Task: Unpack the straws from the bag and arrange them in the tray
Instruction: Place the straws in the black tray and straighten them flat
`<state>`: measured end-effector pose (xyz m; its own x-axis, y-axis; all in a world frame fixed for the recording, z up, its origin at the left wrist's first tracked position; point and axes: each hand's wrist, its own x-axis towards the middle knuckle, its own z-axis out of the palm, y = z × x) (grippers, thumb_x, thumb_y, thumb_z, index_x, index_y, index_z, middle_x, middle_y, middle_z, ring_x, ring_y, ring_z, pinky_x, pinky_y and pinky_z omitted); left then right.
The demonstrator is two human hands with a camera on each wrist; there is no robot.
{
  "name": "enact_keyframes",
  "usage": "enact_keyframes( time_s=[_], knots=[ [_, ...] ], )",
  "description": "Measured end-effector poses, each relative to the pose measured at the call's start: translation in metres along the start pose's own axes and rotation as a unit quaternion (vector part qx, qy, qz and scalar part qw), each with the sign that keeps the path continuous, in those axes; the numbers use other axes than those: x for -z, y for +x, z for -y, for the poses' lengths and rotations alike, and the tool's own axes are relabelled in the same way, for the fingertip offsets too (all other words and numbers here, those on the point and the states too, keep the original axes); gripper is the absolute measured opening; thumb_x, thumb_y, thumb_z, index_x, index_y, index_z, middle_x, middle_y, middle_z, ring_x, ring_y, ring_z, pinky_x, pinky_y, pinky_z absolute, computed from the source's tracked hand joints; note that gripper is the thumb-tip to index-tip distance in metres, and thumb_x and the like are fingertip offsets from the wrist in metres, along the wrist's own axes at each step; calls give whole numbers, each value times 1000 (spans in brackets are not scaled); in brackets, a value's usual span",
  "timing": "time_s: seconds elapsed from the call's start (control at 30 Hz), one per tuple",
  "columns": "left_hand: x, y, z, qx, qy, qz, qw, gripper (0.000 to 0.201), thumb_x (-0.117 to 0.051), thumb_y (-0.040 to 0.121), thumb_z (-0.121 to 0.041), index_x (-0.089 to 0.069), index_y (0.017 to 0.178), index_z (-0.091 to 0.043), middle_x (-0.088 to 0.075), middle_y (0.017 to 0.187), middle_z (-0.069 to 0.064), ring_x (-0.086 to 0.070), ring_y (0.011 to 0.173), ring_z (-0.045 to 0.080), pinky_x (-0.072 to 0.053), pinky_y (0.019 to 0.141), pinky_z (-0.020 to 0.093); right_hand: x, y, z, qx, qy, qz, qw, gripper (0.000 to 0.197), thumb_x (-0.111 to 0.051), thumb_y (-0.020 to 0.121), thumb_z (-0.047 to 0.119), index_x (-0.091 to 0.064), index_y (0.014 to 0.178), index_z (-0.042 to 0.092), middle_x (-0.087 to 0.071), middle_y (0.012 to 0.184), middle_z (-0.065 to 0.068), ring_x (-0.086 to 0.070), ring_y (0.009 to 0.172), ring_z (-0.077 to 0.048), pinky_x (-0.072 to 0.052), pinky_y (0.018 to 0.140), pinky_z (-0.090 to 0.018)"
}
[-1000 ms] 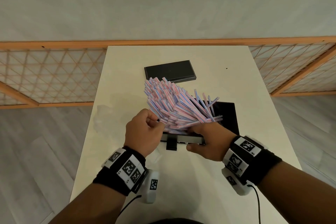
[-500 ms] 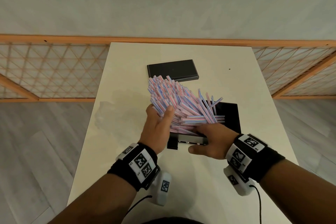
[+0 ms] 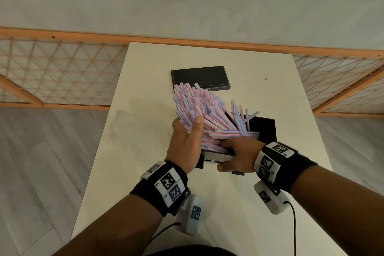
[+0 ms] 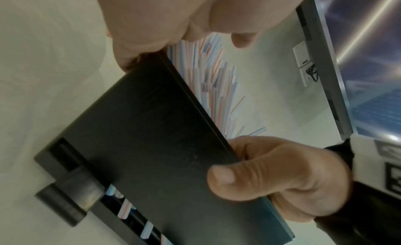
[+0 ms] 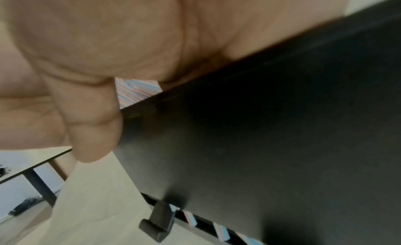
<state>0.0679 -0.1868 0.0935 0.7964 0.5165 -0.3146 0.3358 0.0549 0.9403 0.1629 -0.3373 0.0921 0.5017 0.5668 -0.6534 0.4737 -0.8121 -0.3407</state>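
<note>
The right hand (image 3: 236, 157) clamps the near wall of the black dispenser tray (image 4: 152, 146): the thumb lies on the outer face and the fingers reach over the rim into the straw pile. The left hand (image 3: 186, 145) is held with straight fingers and upright thumb pressed flat against the left flank of the striped straws (image 3: 207, 116); it encloses nothing.

Location of the load: the straws stand as a fanned, disordered bundle in the tray, rising away from the right-hand grip and leaning toward the far left. Several loose straws stick out on the side opposite the left palm. A few straw ends show through the slot along the tray's bottom edge, beside the small foot (image 5: 158, 226). No bag can be identified with certainty.

Hazards, as judged from this state:
- The bundle is restrained on one flank only. If the left palm releases or pushes too hard, straws may spill over the far rim onto the white table (image 3: 145, 172).
- The splayed straws beyond the palm are unrestrained and may tip out first.
- The right-hand hold is at one wall; tilting the tray could slide the whole pile.
- The black lid (image 3: 199, 78) lies just beyond the straw tips; falling straws may land on it.
</note>
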Motion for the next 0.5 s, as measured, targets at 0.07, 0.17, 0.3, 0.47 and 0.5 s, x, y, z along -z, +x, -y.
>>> enact_keyframes(
  time_s=[0.07,0.17,0.3,0.47,0.5],
  knots=[
    [2,0,0,0,7,10,1000,49,-45,102,-49,-38,137,-17,-58,121,-16,-57,105,-1,-38,81,10,-1,2,-1,-10,-25,-1,1000,33,-74,73,54,-57,87,29,-61,69,11,-63,75,-17,-47,69,-25],
    [3,1,0,3,4,10,1000,44,-46,102,-48,-39,135,-18,-58,116,-22,-57,106,-1,-38,82,11,-5,2,1,-12,-44,-5,999,40,-74,72,56,-60,102,33,-53,68,16,-57,77,-16,-42,73,-23],
    [4,3,3,8,-3,10,1000,49,-46,101,-51,-40,135,-16,-61,119,-16,-59,109,2,-43,93,25,-4,3,2,-25,-70,6,997,34,-71,74,59,-62,87,30,-62,73,11,-63,81,-19,-51,77,-27],
    [2,3,4,0,-6,23,1000,52,-48,98,-53,-38,136,-20,-59,131,-7,-58,122,13,-46,105,34,-6,-2,7,5,-69,-21,997,69,-69,75,64,-51,132,28,-63,113,5,-59,110,-21,-47,96,-31],
    [2,4,4,2,-4,22,1000,51,-49,99,-52,-37,137,-19,-59,131,-6,-58,121,13,-46,105,34,-6,-2,7,-6,-85,-12,996,68,-65,76,68,-53,129,27,-64,107,5,-60,106,-21,-47,95,-31]
  ],
)
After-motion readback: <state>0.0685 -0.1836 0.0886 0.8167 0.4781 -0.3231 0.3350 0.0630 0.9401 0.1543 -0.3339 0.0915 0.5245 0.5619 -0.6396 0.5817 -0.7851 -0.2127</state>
